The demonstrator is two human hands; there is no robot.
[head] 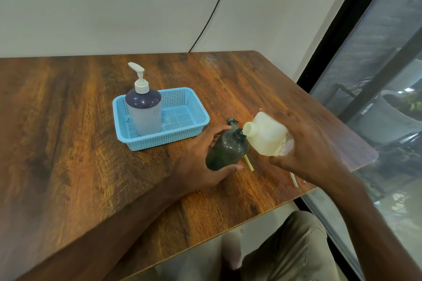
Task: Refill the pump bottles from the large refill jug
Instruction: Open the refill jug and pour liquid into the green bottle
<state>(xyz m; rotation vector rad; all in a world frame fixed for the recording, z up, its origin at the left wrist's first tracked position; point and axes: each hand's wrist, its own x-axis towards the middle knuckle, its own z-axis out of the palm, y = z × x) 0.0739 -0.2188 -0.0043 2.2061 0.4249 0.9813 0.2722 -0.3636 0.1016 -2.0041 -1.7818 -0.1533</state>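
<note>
The left hand (198, 162) is half-curled round the dark pump bottle (228, 150), thumb on the near side and fingers wrapped over the far side. The bottle's neck is bare. The right hand (306, 143) grips the cream refill jug (267, 137) from above and behind, fingers spread over its body. The jug is tipped leftward, its uncapped mouth right at the dark bottle's neck; whether they touch cannot be told.

Just beyond the bottle its dark pump head (231, 121) lies on the wooden table (68, 121), and a yellowish dip tube (249, 163) shows on the bottle's near right side. Left and farther off sits a blue mesh basket (182, 138) holding a white pump bottle (145, 116) upright in its left end, pump fitted. Behind the table is a pale wall with a black cable (212, 11) running down it; a dark-framed window (376, 75) fills the right side.

Both forearms reach in from the near edge — the left low across the tabletop, the right raised, with the wrist bent to tilt the jug.
</note>
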